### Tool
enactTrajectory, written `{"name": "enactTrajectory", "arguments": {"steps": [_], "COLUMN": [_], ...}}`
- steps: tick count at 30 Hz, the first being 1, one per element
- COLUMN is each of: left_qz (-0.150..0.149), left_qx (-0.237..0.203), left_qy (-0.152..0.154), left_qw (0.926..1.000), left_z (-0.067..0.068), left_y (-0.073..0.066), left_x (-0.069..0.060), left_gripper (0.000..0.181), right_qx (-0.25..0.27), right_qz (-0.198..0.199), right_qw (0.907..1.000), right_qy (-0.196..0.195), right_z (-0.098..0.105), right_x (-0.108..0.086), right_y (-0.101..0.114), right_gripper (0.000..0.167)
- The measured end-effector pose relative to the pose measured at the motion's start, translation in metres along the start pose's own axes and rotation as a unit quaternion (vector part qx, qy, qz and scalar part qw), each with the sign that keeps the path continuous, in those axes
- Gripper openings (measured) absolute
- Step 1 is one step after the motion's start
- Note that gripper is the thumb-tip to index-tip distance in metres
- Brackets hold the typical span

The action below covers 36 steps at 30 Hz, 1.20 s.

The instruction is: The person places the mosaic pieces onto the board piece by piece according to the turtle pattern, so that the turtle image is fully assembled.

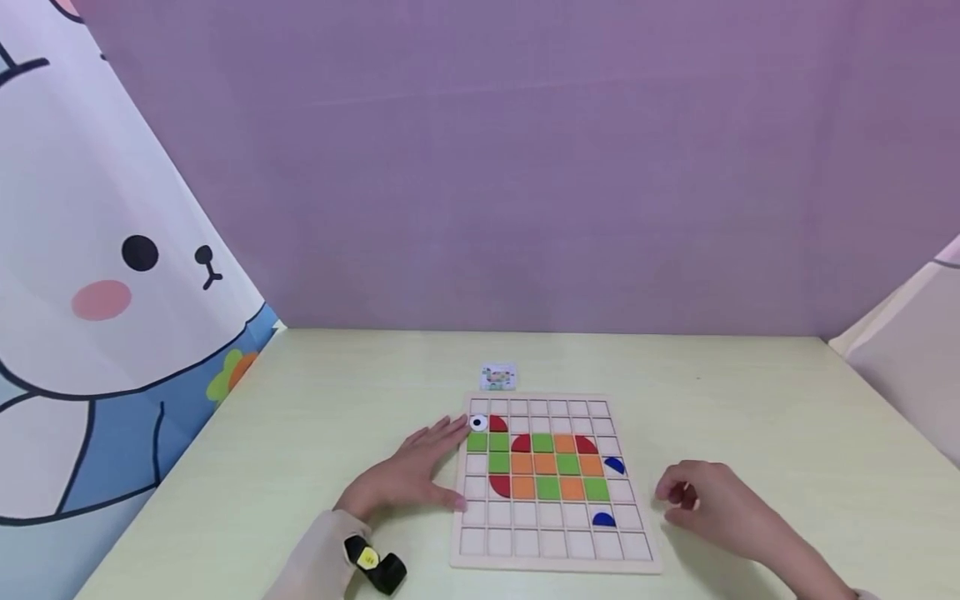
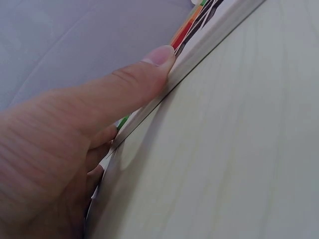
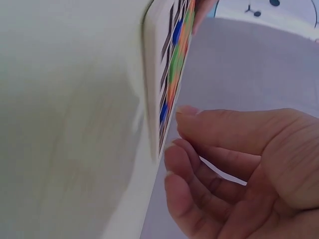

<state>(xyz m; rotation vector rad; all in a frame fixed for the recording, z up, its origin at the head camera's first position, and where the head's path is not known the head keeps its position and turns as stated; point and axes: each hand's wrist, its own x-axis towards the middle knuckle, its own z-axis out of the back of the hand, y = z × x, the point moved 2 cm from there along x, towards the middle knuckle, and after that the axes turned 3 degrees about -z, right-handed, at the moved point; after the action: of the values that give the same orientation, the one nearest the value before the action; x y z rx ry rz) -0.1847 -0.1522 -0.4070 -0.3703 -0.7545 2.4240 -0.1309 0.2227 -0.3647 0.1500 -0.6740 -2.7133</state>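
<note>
A wooden grid board (image 1: 528, 540) lies flat on the table, bearing several green and orange squares, red quarter-round pieces and an eye piece (image 1: 477, 422) at its upper left. Two blue half-round pieces, one at the right edge (image 1: 614, 466) and one lower (image 1: 603, 519), are also on it. My left hand (image 1: 408, 475) rests against the board's left edge, thumb and fingers spread; in the left wrist view the thumb (image 2: 134, 82) touches the rim. Just off the right edge, my right hand (image 1: 716, 508) hovers with loosely curled fingers, holding nothing visible.
Beyond the board's far edge lies a small picture card (image 1: 498, 377). The pale table (image 1: 360, 375) meets a purple backdrop (image 1: 555, 183). A cartoon-printed cloth (image 1: 172, 350) hangs on the left. A black strap with a yellow mark (image 1: 367, 558) is on the left wrist.
</note>
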Motion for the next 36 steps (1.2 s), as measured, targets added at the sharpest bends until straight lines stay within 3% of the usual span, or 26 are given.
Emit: {"name": "enactTrajectory", "arguments": {"steps": [8, 17, 29, 36], "left_qz": [0.005, 0.002, -0.004, -0.002], "left_qx": [-0.003, -0.011, -0.012, -0.018], "left_qy": [-0.001, 0.001, 0.000, 0.000], "left_qw": [1.0000, 0.9999, 0.9999, 0.9998], "left_z": [0.002, 0.002, 0.002, 0.002], "left_y": [0.001, -0.001, -0.002, -0.002], "left_x": [-0.003, -0.004, -0.003, -0.003], "left_gripper": [0.100, 0.100, 0.100, 0.099], "right_qx": [-0.022, -0.042, -0.053, -0.044], "right_qz": [-0.022, -0.086, -0.130, -0.110], "right_qw": [0.9988, 0.9945, 0.9899, 0.9928], "right_qy": [-0.037, -0.041, -0.021, -0.017], "right_z": [0.013, 0.023, 0.033, 0.032], "right_x": [-0.014, -0.024, -0.038, -0.043], "right_y": [-0.039, -0.076, -0.097, -0.104], "right_gripper": [0.020, 0.020, 0.029, 0.020]}}
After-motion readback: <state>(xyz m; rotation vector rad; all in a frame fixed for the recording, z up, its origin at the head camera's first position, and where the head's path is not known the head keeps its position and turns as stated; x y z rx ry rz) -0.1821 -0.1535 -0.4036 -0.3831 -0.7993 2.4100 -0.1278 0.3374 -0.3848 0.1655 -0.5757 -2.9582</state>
